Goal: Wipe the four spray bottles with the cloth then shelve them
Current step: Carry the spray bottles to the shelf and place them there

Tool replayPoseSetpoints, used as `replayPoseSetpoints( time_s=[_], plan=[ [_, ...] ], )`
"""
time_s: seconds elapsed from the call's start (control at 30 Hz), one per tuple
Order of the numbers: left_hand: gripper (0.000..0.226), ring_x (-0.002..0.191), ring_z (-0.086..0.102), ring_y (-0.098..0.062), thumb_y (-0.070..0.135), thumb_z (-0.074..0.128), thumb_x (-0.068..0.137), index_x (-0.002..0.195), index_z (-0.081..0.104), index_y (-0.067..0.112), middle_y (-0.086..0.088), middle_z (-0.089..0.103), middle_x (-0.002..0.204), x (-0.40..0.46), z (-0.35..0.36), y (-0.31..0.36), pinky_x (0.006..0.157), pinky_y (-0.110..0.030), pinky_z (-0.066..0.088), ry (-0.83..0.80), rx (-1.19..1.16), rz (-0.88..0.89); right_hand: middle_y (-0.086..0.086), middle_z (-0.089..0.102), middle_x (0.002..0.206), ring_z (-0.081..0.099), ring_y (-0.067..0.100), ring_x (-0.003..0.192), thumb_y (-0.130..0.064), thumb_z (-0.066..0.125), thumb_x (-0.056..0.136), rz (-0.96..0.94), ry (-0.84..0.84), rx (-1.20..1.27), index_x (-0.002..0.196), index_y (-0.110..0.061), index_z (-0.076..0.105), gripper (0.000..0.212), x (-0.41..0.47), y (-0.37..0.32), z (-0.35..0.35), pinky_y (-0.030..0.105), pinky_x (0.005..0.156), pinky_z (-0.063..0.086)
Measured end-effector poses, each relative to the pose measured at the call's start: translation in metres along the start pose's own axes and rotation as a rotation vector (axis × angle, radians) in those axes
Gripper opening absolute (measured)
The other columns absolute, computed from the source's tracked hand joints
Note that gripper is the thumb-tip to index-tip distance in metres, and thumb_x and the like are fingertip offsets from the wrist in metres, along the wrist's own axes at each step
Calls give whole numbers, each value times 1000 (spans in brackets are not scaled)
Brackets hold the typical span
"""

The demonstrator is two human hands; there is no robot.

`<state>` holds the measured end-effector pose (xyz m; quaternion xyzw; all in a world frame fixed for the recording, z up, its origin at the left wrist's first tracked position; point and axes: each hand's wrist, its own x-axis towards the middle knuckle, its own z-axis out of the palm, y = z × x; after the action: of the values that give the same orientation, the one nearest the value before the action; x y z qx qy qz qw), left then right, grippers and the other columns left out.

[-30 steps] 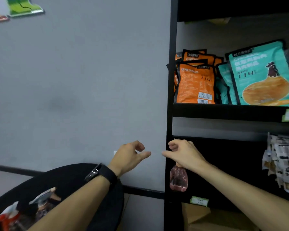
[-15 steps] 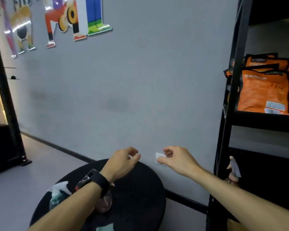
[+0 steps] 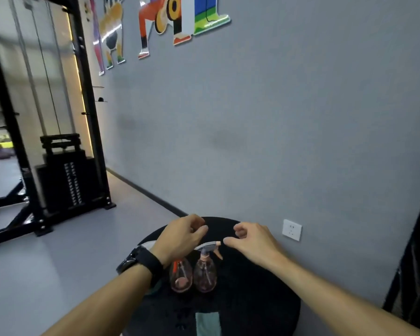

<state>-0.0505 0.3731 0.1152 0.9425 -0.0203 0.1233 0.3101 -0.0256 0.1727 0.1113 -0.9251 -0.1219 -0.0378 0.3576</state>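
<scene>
Both hands hover empty above the round black table [image 3: 264, 299], close together but not touching: the left hand [image 3: 180, 236], with a black watch [image 3: 141, 261] on its wrist, has its fingers loosely curled around nothing, and the right hand [image 3: 252, 241] likewise hangs with fingers bent and thumb forward, gripping nothing. Both forearms reach forward from the bottom of the view and converge over the table. Just below the hands stand two clear pink-tinted plastic spray bottles side by side, almost touching: the one with a red-orange trigger [image 3: 180, 275], partly hidden under the left wrist, and the one with a grey spray head [image 3: 205, 272], whose nozzle points toward the right thumb. A folded pale teal cloth [image 3: 207, 323] lies on the near edge of the table. A third bottle may sit behind the left forearm, but I cannot tell. The step in hand looks like fetching the next bottle for wiping; the next move calls for one hand to close around a bottle's neck while the other picks up the cloth. A black shelf frame [image 3: 407, 275] stands at the right edge, beside a grey wall with a white socket [image 3: 292, 229].
</scene>
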Motion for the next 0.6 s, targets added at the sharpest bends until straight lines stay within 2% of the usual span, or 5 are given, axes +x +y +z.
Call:
replayPoseSetpoints(
  time_s=[0.13,0.27,0.5,0.6],
  plan=[
    [32,105,65,-12,38,56,98,123,64,20,5,69,118,0,5,-23,93,-29,51,1,-9,-38,-3,65,120,60,12,108,-57,73,72,15,-53,6,127,-21,60,67,9,0,26,26,88,49],
    [30,104,64,-9,37,57,98,122,64,21,7,69,119,1,20,-46,89,-23,50,-19,-7,-70,-2,67,117,61,13,106,-50,72,77,41,-85,-5,122,-20,63,55,17,8,49,27,88,49],
    [28,99,67,-13,35,57,96,117,66,19,3,73,109,3,62,-80,92,-35,54,-73,-28,-132,-2,67,118,61,12,109,-45,70,80,114,-145,-2,124,-19,63,51,33,37,89,26,90,49],
    [30,98,66,-11,36,56,96,121,64,20,5,72,110,7,77,-93,90,-29,52,-78,-9,-136,-3,66,118,59,13,111,-43,70,80,154,-168,15,126,-18,61,53,41,49,105,26,90,48]
  ],
)
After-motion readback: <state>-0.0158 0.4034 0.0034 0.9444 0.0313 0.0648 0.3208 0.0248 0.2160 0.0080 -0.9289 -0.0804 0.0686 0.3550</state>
